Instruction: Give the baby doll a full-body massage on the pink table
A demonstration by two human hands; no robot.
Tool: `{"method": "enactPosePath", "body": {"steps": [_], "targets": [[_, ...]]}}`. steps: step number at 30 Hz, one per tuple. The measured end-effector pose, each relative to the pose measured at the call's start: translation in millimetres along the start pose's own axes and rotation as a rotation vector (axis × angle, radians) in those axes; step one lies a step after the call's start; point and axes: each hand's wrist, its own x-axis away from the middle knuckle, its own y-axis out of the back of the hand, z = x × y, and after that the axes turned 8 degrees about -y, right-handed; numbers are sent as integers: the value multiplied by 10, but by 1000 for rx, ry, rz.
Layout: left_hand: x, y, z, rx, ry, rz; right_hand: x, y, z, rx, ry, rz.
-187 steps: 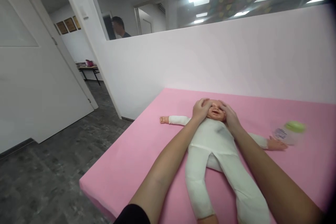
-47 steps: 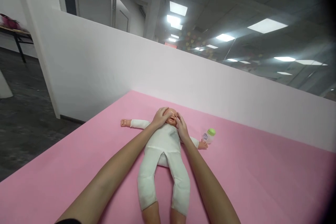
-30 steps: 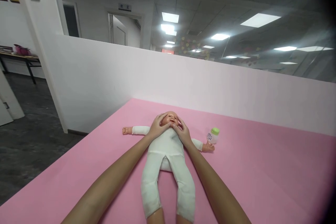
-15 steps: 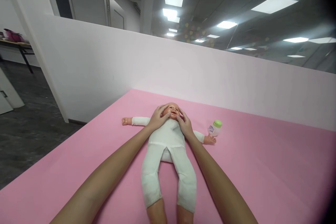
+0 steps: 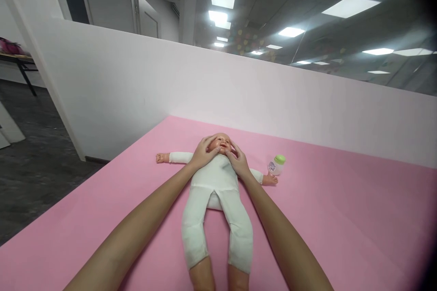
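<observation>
A baby doll [image 5: 215,175] with a white cloth body lies on its back on the pink tabletop, arms spread and legs toward me. My left hand [image 5: 204,151] rests against one side of the doll's head [image 5: 223,140], its thumb along the cheek and its fingers stretched up beside the temple. On the opposite side, my right hand [image 5: 238,159] lies along the cheek and jaw, fingers extended and thumb near the chin. Both hands are open and touch the head without closing round it. The doll's upper arms are partly hidden by my hands and forearms.
Beside the doll's hand on the right stands a small clear bottle [image 5: 276,165] with a green cap. A white partition [image 5: 239,86] borders the pink table [image 5: 324,218] at the back. Left of the table is dark floor [image 5: 51,159], with another table [image 5: 20,58] beyond.
The whole view has shifted slightly, so everything appears a little further left. My right thumb sits a bit nearer the doll's chin; both hands stay at the head.
</observation>
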Motion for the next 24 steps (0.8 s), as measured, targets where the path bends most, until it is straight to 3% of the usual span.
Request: {"method": "enactPosePath", "body": {"steps": [24], "targets": [[-21, -33, 34, -53, -13, -21, 11, 0, -20, 50, 22, -28]]}}
